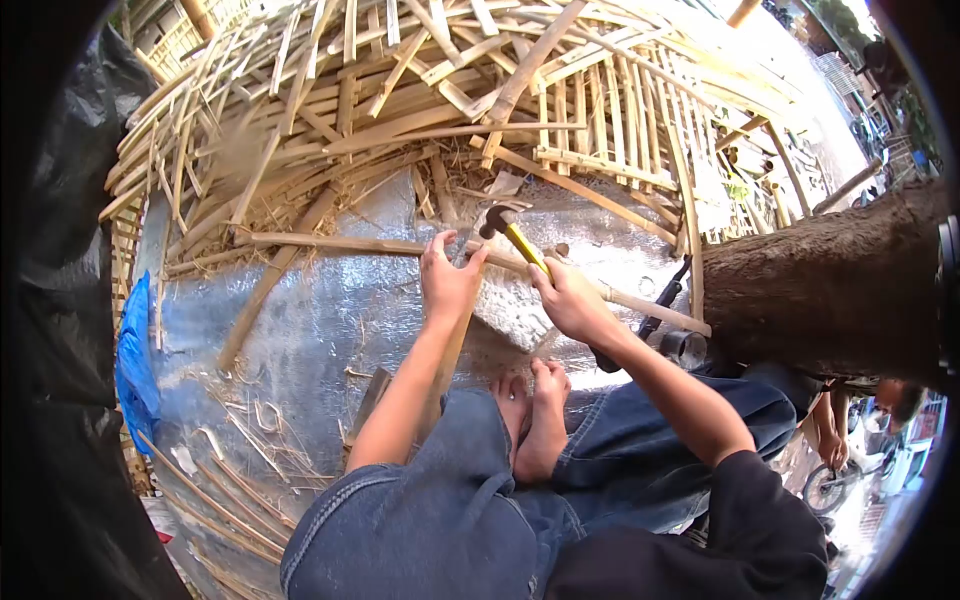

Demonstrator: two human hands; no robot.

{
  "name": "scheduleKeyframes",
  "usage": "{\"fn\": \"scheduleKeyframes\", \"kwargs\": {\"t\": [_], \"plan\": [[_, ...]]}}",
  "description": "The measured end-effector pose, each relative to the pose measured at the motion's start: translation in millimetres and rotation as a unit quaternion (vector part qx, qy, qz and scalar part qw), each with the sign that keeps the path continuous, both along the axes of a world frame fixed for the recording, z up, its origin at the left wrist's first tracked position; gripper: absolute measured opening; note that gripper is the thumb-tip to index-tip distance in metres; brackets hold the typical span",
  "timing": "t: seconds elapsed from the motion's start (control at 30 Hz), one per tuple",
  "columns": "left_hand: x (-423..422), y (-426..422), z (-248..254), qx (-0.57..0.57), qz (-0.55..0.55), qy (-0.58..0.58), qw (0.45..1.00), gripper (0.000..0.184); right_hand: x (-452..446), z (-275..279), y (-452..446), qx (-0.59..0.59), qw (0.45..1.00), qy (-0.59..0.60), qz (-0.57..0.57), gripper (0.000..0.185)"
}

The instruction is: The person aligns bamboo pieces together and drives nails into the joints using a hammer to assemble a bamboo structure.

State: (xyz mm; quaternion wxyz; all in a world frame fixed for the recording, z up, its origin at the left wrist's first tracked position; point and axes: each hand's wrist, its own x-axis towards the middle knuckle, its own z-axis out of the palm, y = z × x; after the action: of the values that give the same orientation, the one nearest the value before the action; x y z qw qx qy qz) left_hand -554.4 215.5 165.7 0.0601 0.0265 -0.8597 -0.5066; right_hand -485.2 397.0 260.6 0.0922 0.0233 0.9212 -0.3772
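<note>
My right hand (577, 303) is wrapped round the yellow handle of a claw hammer (524, 246). The dark hammer head is raised at the upper left, close to my left hand (452, 280). My left thumb and fingers are closed at the top end of a flat bamboo strip (452, 355), which runs down beside my left forearm toward my knee. Whether a nail is between those fingers is too small to tell. Just beyond, a long bamboo pole (340, 243) lies crosswise, passing over a pale stone block (511, 308) in front of my bare feet.
A big pile of bamboo slats and frames (400, 120) rises ahead. Silver sheeting (300, 320) covers the ground. At right are a tree trunk (820, 270), a long black object (668, 295) and a round container (684, 348). Another person (832, 430) is at far right; blue plastic (136, 360) hangs left.
</note>
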Motion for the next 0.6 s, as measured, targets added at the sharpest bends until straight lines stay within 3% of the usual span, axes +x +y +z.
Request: {"fn": "scheduleKeyframes", "kwargs": {"t": [0.1, 0.23, 0.3, 0.43, 0.53, 0.6], "plan": [[6.0, 1.5, 6.9, -0.008, 0.007, -0.032, 0.999, 0.051, -4.6, -2.2, -5.8, -0.031, 0.998, -0.029, -0.050, 0.035], [13.1, 3.6, 9.2, -0.079, 0.017, 0.047, 0.996, 0.046, -24.1, -23.4, 1.2, 0.038, 0.995, 0.015, -0.087, 0.037], [16.9, 3.3, 12.0, -0.097, 0.034, 0.050, 0.993, 0.049, -29.8, -33.6, 10.9, 0.084, 0.988, 0.123, -0.037, 0.041], [41.2, -9.5, 12.9, -0.133, 0.050, 0.039, 0.989, 0.053, -34.6, -36.2, 18.9, 0.044, 0.998, 0.019, -0.051, 0.042], [73.6, -30.5, 13.1, -0.150, 0.021, -0.023, 0.988, 0.052, -33.7, -42.5, 21.8, 0.034, 0.998, 0.038, -0.048, 0.041], [87.5, -43.1, 11.4, -0.187, -0.022, -0.214, 0.958, 0.051, -34.3, -43.8, 22.9, 0.018, 0.998, 0.039, -0.053, 0.041]]}}
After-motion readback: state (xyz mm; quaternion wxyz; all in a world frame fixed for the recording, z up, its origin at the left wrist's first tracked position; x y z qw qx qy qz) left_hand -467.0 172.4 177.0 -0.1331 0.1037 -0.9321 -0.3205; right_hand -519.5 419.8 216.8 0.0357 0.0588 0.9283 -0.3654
